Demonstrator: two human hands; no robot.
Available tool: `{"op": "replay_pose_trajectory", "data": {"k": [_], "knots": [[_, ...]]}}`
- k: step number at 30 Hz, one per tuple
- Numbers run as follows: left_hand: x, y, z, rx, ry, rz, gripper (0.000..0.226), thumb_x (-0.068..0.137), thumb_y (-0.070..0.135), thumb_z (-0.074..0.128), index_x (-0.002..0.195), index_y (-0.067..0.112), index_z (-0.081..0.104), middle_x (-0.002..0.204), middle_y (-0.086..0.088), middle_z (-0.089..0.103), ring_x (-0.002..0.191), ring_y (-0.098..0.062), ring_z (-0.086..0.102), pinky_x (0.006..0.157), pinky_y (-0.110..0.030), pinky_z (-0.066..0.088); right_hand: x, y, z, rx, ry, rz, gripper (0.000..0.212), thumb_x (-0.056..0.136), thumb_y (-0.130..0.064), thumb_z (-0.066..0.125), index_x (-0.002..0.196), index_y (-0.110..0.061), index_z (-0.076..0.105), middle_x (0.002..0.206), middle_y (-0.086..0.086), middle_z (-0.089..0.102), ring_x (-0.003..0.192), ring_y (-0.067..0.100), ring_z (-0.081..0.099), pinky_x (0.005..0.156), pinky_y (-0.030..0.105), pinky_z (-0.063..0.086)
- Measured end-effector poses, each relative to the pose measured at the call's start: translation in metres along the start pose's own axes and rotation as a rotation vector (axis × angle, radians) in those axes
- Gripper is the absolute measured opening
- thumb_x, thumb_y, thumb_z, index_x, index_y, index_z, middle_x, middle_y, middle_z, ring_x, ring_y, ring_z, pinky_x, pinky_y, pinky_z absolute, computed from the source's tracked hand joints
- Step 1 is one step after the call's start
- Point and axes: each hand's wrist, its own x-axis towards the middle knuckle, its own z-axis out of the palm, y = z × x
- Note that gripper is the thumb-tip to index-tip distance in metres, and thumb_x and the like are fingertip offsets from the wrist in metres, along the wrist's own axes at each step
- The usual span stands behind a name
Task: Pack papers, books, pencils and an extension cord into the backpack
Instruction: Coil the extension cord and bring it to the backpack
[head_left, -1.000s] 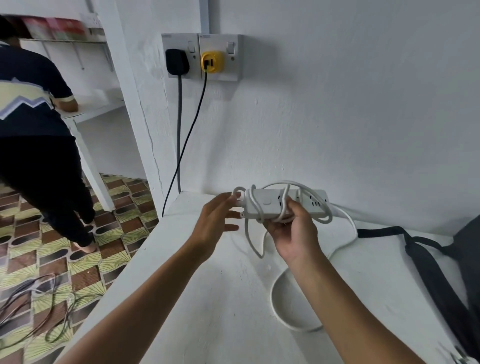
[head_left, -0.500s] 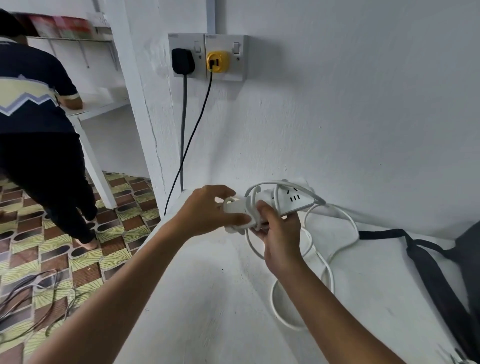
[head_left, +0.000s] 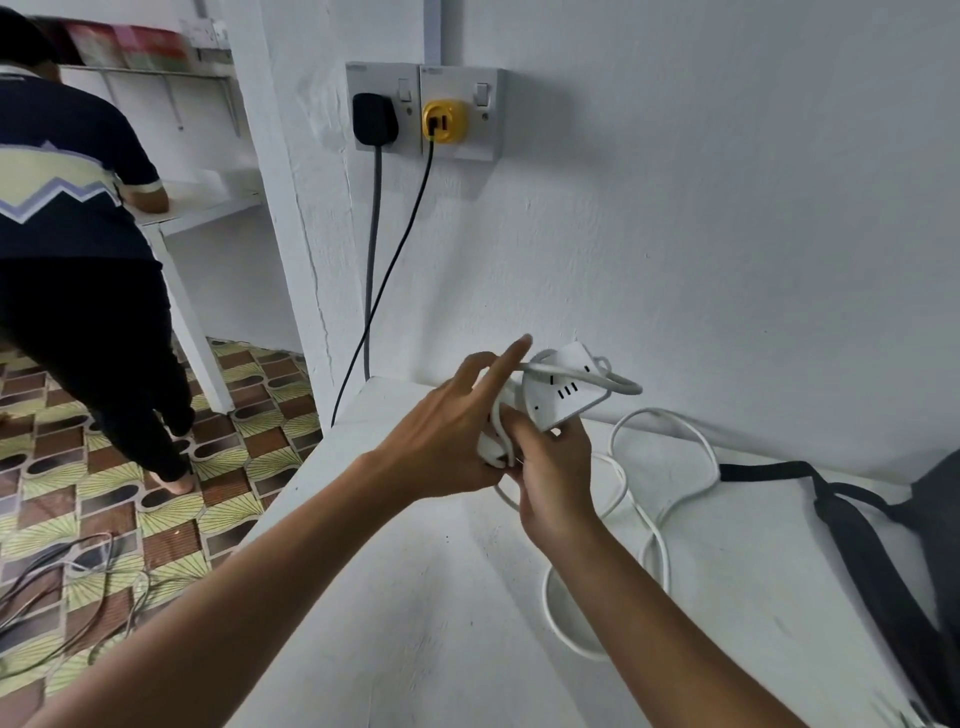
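White plastic fills both hands: the extension cord's socket block (head_left: 563, 392) is held tilted above the surface (head_left: 415, 597), its far end raised toward the wall (head_left: 701, 234), its slotted face in view. The right hand (head_left: 553, 480) grips the block's lower end from beneath, fingers curled round it and round a strand of the white cable. The left hand (head_left: 447, 441) closes on the same lower end from the left side, its index finger (head_left: 511, 353) stretched out straight and pointing up past the block while the other fingers bend against it. One turn of the cable (head_left: 670, 499) crosses the upper face of the block and loops out past its right edge; the rest trails off below the hands and lies in loose curves on the white surface, to the right of the right forearm. Near those curves, at the right edge of view, a dark backpack (head_left: 935, 519) rests on the surface, its black strap (head_left: 857, 535) lying across the surface toward the cable. On the wall above the hands sits a double socket plate (head_left: 457, 150) with a black plug (head_left: 375, 118) and a yellow plug (head_left: 444, 122), each with a dark lead hanging down past the surface's corner. At left, another person (head_left: 78, 234) in a dark patterned shirt stands barefoot on the patterned floor (head_left: 104, 519) beside a white shelf (head_left: 208, 205), and a tangle of thin wires (head_left: 62, 587) lies on the floor.
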Motion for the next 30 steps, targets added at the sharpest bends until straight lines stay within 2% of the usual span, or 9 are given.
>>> {"op": "replay_pose_trajectory", "data": {"k": [4,9,11,15,19,22,24,27,30], "knots": [[0.003,-0.004,0.0,-0.196,-0.021,-0.064,0.107,0.06,0.029,0.087,0.144,0.035,0.021,0.123,0.004,0.056,0.093,-0.011,0.057,0.075,-0.022,0.053,-0.003,-0.009,-0.004,-0.059,-0.103,-0.02,0.064,0.068,-0.021,0.08,0.126,-0.016,0.052,0.113,0.012,0.068,0.098,0.03,0.069,0.082,0.048,0.057],[0.001,-0.018,-0.01,-0.492,-0.064,-0.217,0.093,0.057,0.012,0.09,0.128,0.033,0.034,0.094,0.013,0.059,0.078,-0.005,0.06,0.062,-0.016,0.051,0.002,-0.036,-0.021,-0.053,0.05,-0.248,0.099,0.076,-0.01,0.079,0.143,-0.048,0.016,0.149,-0.001,0.03,0.115,0.016,0.06,0.096,0.043,0.052],[-0.003,-0.022,-0.014,-0.552,-0.108,-0.252,0.092,0.054,0.013,0.09,0.126,0.034,0.037,0.095,0.009,0.06,0.08,-0.006,0.06,0.065,-0.02,0.053,0.012,-0.047,-0.032,-0.136,0.016,-0.343,0.084,0.076,-0.017,0.078,0.139,-0.044,0.03,0.149,-0.001,0.035,0.124,0.016,0.053,0.1,0.039,0.048],[-0.008,-0.024,-0.018,-0.68,-0.155,-0.273,0.089,0.05,0.028,0.083,0.128,0.026,0.04,0.099,-0.004,0.061,0.081,-0.019,0.063,0.068,-0.035,0.057,0.022,-0.042,-0.047,-0.361,-0.119,-0.521,0.018,0.09,-0.015,0.064,0.107,-0.019,0.066,0.101,-0.007,0.071,0.099,0.012,0.066,0.089,0.033,0.05],[-0.006,-0.019,-0.021,-0.839,-0.11,-0.3,0.079,0.052,0.025,0.08,0.121,0.016,0.043,0.097,-0.007,0.057,0.072,-0.015,0.061,0.056,-0.03,0.052,0.007,-0.018,-0.051,-0.526,-0.095,-0.785,0.018,0.092,-0.023,0.058,0.103,-0.013,0.069,0.097,0.0,0.072,0.094,0.011,0.068,0.082,0.025,0.052],[-0.003,-0.02,-0.023,-0.92,-0.106,-0.306,0.092,0.054,0.022,0.078,0.135,0.021,0.033,0.108,-0.007,0.054,0.076,-0.016,0.064,0.061,-0.03,0.053,-0.01,0.002,-0.042,-0.62,-0.215,-0.892,0.021,0.09,-0.018,0.056,0.097,-0.005,0.071,0.097,0.0,0.07,0.094,0.01,0.065,0.082,0.022,0.05],[-0.002,-0.021,-0.026,-0.883,-0.16,-0.278,0.101,0.056,0.023,0.077,0.143,0.031,0.027,0.118,-0.006,0.052,0.085,-0.021,0.065,0.068,-0.03,0.055,-0.019,0.009,-0.037,-0.582,-0.28,-0.823,0.02,0.088,-0.023,0.057,0.094,-0.015,0.073,0.108,-0.004,0.064,0.106,0.01,0.06,0.089,0.022,0.048],[-0.001,-0.02,-0.03,-0.882,-0.206,-0.239,0.081,0.057,0.026,0.075,0.132,0.021,0.044,0.113,-0.004,0.054,0.087,-0.024,0.063,0.066,-0.03,0.055,-0.023,0.006,-0.032,-0.399,-0.312,-0.493,0.008,0.077,-0.038,0.065,0.078,-0.034,0.072,0.129,-0.017,0.051,0.126,0.012,0.049,0.102,0.029,0.044],[-0.003,-0.018,-0.03,-1.025,-0.253,-0.313,0.067,0.067,0.031,0.066,0.128,0.012,0.045,0.115,-0.017,0.053,0.087,-0.041,0.061,0.061,-0.039,0.056,-0.019,0.002,-0.026,-0.16,-0.407,-0.197,0.026,0.061,-0.043,0.085,0.074,-0.024,0.072,0.134,-0.006,0.056,0.124,0.024,0.055,0.1,0.046,0.046]]}}
